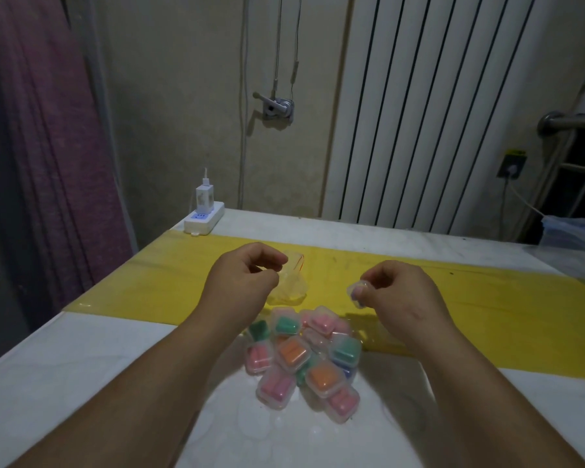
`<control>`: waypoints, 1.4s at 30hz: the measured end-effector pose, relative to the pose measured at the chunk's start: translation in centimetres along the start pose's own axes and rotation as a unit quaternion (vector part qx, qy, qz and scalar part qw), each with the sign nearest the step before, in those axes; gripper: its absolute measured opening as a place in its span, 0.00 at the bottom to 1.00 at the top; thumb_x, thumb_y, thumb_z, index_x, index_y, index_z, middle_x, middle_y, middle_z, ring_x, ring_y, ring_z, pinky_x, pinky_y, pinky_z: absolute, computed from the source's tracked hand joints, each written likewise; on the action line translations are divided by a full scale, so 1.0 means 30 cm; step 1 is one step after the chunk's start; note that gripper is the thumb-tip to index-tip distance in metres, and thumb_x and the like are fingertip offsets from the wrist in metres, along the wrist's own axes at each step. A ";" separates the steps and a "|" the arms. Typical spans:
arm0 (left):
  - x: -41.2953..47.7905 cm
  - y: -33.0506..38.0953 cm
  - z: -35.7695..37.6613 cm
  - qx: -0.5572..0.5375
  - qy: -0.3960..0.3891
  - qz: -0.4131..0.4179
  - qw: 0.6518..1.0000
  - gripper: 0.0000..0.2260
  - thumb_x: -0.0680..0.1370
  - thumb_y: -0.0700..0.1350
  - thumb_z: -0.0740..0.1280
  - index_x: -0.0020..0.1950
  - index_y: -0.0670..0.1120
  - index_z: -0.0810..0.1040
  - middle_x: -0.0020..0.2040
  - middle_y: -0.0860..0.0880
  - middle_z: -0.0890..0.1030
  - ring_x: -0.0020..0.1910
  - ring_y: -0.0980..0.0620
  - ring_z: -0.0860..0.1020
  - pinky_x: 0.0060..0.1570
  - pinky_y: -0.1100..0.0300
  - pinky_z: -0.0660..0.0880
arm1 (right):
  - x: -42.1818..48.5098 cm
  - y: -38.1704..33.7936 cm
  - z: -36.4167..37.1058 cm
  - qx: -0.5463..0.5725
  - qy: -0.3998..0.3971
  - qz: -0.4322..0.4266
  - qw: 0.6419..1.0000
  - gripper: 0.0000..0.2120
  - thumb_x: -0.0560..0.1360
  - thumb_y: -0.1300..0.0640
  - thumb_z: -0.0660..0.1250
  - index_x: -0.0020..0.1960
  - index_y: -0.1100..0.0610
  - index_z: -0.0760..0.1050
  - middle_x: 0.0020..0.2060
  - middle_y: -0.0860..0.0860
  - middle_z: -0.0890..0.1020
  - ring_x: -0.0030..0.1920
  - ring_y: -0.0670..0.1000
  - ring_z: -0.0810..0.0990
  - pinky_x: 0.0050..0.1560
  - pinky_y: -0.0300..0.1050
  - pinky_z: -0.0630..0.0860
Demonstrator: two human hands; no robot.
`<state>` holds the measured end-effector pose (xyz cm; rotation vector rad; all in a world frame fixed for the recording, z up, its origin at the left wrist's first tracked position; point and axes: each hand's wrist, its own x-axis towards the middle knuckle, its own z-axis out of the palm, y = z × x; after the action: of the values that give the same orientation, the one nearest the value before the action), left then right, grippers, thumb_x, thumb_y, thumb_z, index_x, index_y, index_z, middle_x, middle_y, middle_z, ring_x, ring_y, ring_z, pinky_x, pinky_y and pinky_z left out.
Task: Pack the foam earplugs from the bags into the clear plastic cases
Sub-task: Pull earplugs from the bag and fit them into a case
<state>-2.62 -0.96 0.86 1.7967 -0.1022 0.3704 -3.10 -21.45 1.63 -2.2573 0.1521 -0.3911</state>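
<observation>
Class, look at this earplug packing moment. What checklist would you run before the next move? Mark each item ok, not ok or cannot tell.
1. A case in the right hand: ok.
2. The bag pinched by the left hand: ok.
3. Any earplugs in the bag: cannot tell.
4. The held case open: cannot tell.
5. The pile of filled cases lies clear of both hands: ok.
</observation>
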 end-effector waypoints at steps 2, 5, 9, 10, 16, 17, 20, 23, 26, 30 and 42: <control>0.003 -0.004 -0.001 0.005 0.002 0.004 1.000 0.14 0.73 0.32 0.65 0.45 0.50 0.83 0.43 0.52 0.82 0.39 0.54 0.77 0.41 0.56 0.76 | -0.001 -0.005 -0.008 -0.031 -0.016 0.016 0.999 0.08 0.68 0.52 0.75 0.42 0.52 0.77 0.33 0.47 0.85 0.41 0.50 0.82 0.41 0.48 0.76; 0.011 -0.018 -0.001 0.017 0.014 0.000 1.000 0.14 0.73 0.32 0.65 0.44 0.50 0.82 0.43 0.53 0.82 0.38 0.56 0.77 0.40 0.57 0.76 | -0.003 -0.006 -0.017 -0.077 -0.056 0.052 0.994 0.08 0.68 0.56 0.75 0.40 0.54 0.76 0.31 0.48 0.85 0.41 0.50 0.83 0.44 0.48 0.78; 0.024 -0.036 -0.004 0.026 0.070 -0.001 0.997 0.15 0.72 0.32 0.64 0.43 0.52 0.81 0.42 0.52 0.81 0.36 0.53 0.76 0.36 0.59 0.73 | 0.000 -0.005 -0.013 -0.140 -0.106 0.096 0.980 0.08 0.69 0.58 0.74 0.33 0.58 0.80 0.28 0.49 0.84 0.38 0.50 0.85 0.49 0.50 0.81; 0.026 -0.039 -0.007 0.041 0.089 0.002 0.995 0.16 0.72 0.32 0.63 0.44 0.52 0.81 0.42 0.54 0.81 0.37 0.54 0.76 0.36 0.59 0.74 | -0.001 -0.005 -0.010 -0.144 -0.122 0.105 0.976 0.07 0.70 0.58 0.73 0.34 0.58 0.81 0.28 0.49 0.84 0.38 0.49 0.85 0.49 0.49 0.81; 0.051 -0.087 -0.020 0.198 0.118 -0.006 0.973 0.20 0.72 0.34 0.63 0.57 0.55 0.79 0.53 0.53 0.79 0.55 0.49 0.74 0.53 0.53 0.74 | 0.000 -0.003 0.010 -0.183 -0.159 0.075 0.967 0.06 0.70 0.55 0.74 0.35 0.55 0.85 0.30 0.49 0.85 0.41 0.49 0.84 0.51 0.46 0.80; 0.054 -0.096 -0.019 0.235 0.113 -0.009 0.965 0.21 0.73 0.35 0.63 0.59 0.55 0.78 0.56 0.52 0.78 0.59 0.47 0.72 0.57 0.52 0.72 | -0.001 -0.004 0.013 -0.184 -0.154 0.065 0.969 0.06 0.70 0.54 0.74 0.36 0.54 0.85 0.31 0.49 0.85 0.41 0.49 0.84 0.50 0.46 0.80; 0.057 -0.112 -0.016 0.332 0.097 -0.019 0.938 0.23 0.74 0.37 0.63 0.66 0.56 0.75 0.63 0.50 0.75 0.64 0.45 0.67 0.62 0.52 0.67 | -0.008 -0.008 0.021 -0.164 -0.122 0.034 0.978 0.10 0.74 0.51 0.70 0.35 0.51 0.82 0.30 0.47 0.83 0.35 0.46 0.81 0.41 0.41 0.77; 0.063 -0.120 -0.022 0.370 0.087 -0.039 0.924 0.22 0.75 0.41 0.64 0.69 0.56 0.72 0.66 0.48 0.73 0.66 0.44 0.66 0.63 0.51 0.66 | -0.016 -0.013 0.042 -0.134 -0.092 0.003 0.987 0.09 0.75 0.52 0.68 0.36 0.47 0.78 0.33 0.48 0.83 0.33 0.48 0.81 0.41 0.43 0.78; 0.070 -0.127 -0.027 0.394 0.078 -0.071 0.913 0.21 0.77 0.47 0.65 0.70 0.55 0.71 0.68 0.48 0.72 0.67 0.43 0.66 0.62 0.50 0.67 | -0.026 -0.015 0.066 -0.110 -0.084 -0.022 0.990 0.07 0.75 0.52 0.67 0.39 0.47 0.80 0.38 0.47 0.83 0.39 0.50 0.82 0.44 0.47 0.80; 0.081 -0.142 -0.038 0.445 0.062 -0.123 0.885 0.17 0.77 0.55 0.64 0.64 0.54 0.76 0.64 0.47 0.75 0.62 0.42 0.71 0.58 0.50 0.70 | -0.036 -0.022 0.080 -0.091 -0.059 -0.061 0.992 0.06 0.76 0.53 0.66 0.44 0.47 0.82 0.45 0.44 0.83 0.48 0.47 0.79 0.49 0.43 0.75; 0.089 -0.161 -0.026 0.353 0.078 -0.108 0.926 0.13 0.78 0.56 0.61 0.48 0.49 0.79 0.46 0.48 0.81 0.48 0.44 0.76 0.48 0.53 0.75 | -0.017 -0.007 0.098 -0.051 -0.050 -0.069 0.995 0.11 0.78 0.54 0.63 0.58 0.49 0.80 0.56 0.45 0.82 0.57 0.47 0.78 0.53 0.40 0.71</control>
<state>1.01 1.37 -2.64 2.4498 0.3878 0.4201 -2.62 -19.08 -0.14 -2.3905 -0.0355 -0.3493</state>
